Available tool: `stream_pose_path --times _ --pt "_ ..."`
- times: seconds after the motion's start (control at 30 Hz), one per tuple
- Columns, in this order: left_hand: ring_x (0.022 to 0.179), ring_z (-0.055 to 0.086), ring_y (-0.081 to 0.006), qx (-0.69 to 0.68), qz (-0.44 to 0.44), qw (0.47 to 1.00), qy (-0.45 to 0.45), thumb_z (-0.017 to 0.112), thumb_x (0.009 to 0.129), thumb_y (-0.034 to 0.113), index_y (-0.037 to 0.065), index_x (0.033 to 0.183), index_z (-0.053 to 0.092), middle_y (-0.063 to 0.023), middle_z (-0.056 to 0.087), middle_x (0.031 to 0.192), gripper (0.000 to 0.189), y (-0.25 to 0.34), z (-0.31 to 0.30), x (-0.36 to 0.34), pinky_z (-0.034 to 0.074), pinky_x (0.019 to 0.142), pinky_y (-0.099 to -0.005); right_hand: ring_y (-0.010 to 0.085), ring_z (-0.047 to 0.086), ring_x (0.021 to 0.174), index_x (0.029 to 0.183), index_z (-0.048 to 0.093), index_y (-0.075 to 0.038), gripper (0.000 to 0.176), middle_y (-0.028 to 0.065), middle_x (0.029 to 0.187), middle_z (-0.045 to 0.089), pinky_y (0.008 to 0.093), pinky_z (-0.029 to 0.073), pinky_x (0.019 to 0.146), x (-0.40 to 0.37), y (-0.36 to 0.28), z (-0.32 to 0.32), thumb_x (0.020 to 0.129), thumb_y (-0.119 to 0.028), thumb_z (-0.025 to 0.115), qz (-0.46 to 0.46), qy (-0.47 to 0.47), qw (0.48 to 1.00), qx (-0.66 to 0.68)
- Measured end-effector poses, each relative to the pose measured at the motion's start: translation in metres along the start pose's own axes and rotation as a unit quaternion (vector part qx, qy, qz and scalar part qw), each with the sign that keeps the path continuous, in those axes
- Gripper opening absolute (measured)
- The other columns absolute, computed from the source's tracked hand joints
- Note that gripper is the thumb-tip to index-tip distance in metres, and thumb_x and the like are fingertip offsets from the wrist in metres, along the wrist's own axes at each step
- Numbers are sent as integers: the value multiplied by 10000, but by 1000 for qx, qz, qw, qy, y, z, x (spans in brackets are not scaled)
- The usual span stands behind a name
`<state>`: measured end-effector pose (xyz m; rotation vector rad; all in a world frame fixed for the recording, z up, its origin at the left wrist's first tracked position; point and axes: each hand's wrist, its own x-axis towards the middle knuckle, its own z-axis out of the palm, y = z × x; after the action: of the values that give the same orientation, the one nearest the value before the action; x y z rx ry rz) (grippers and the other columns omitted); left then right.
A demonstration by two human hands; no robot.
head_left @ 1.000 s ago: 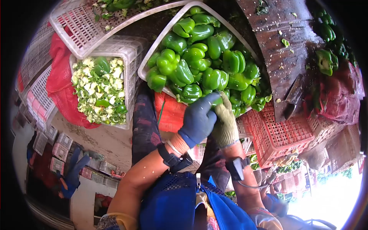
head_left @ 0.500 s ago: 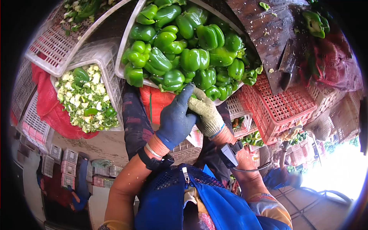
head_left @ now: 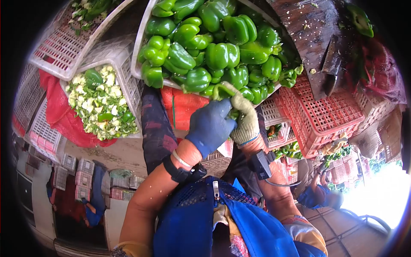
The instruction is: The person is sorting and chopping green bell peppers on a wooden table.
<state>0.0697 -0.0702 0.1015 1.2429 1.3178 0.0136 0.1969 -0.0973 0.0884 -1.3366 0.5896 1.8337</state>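
My left hand [head_left: 212, 126], in a blue glove, is closed at the near edge of a pale crate [head_left: 136, 55] heaped with green bell peppers [head_left: 216, 55]. Beside it on the right, my right hand [head_left: 246, 118], in a cream knitted glove, has its fingers curled round a green pepper piece [head_left: 221, 91]. The two hands meet over this piece, and the fingers partly hide it. What the blue-gloved fingers grip is hidden. Both hands are above my lap, just below the heaped peppers.
A knife [head_left: 332, 64] lies on a dark board [head_left: 308, 47] at upper right, above a red crate [head_left: 317, 115]. On the left is a crate [head_left: 126, 81] of pepper scraps [head_left: 96, 103]. Other people [head_left: 96, 188] [head_left: 321, 195] are in the background, with stacked crates.
The hands have separated slightly at the fingers, and a curved green pepper piece now shows between them. Both hands and the surroundings have shifted a little in view.
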Motion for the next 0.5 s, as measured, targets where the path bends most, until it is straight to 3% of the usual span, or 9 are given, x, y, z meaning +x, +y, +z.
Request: stream_pose_path --times 0.13,0.17,0.27,0.3,0.37,0.4,0.43,0.47,0.5 --pt "782 689 -398 3 -48 998 -41 741 779 176 102 969 703 -169 682 794 207 -7 3 0 547 669 -479 137 644 926 1484 461 -20 639 82 1156 674 254 531 808 7 3 -13 889 -144 657 -8 4 993 -115" --pt "713 683 -376 15 -33 998 -51 758 783 168 74 940 702 -172 676 762 191 -6 0 1 549 643 -436 149 652 933 1484 460 -20 634 87 1146 674 259 536 800 8 4 -10 894 -142 656 -26 30 995 -95" --pt "697 657 -407 -35 -39 999 2 757 789 220 67 822 682 -166 666 738 174 -12 8 -9 524 623 -475 185 659 993 1492 448 -13 645 117 1178 665 292 549 842 7 -4 8 895 -120 666 -63 57 996 -15" --pt "599 649 -304 -100 -3 993 67 793 773 167 42 799 669 -132 649 682 178 -11 13 -9 498 562 -400 197 659 1019 1496 442 -10 654 129 1198 660 305 552 867 8 -8 13 893 -110 672 -75 57 995 16" --pt "567 626 -207 -268 -171 948 30 790 792 135 38 794 667 -84 636 664 156 2 4 -8 485 538 -350 239 651 1061 1484 456 -1 684 157 1257 634 334 538 941 0 -15 15 863 -110 721 -111 106 986 -72" --pt "551 614 -159 -346 -255 903 12 788 802 119 37 791 666 -60 630 655 147 12 -6 -9 478 526 -325 258 630 1100 1461 480 6 723 159 1279 615 355 518 979 -2 -23 16 813 -121 775 -205 107 947 -222" --pt "565 572 -64 -409 -273 869 59 774 833 93 49 825 674 -4 623 682 110 26 -23 -8 457 518 -263 278 610 1138 1439 503 13 763 161 1302 597 377 497 1016 -6 -31 16 764 -131 829 -298 147 858 -391" --pt "558 579 -79 -401 -240 875 124 729 863 59 38 884 663 -18 631 700 73 23 -39 -5 463 512 -256 297 589 1177 1417 527 20 803 163 1324 579 398 476 1054 -9 -40 17 715 -142 883 -374 211 745 -510" --pt "550 586 -93 -385 -208 878 194 685 893 25 26 943 652 -32 639 717 60 12 -60 -2 469 506 -249 315 555 1240 1421 525 13 839 185 1384 537 418 454 1077 -4 -46 -4 690 -152 902 -445 186 685 -546"
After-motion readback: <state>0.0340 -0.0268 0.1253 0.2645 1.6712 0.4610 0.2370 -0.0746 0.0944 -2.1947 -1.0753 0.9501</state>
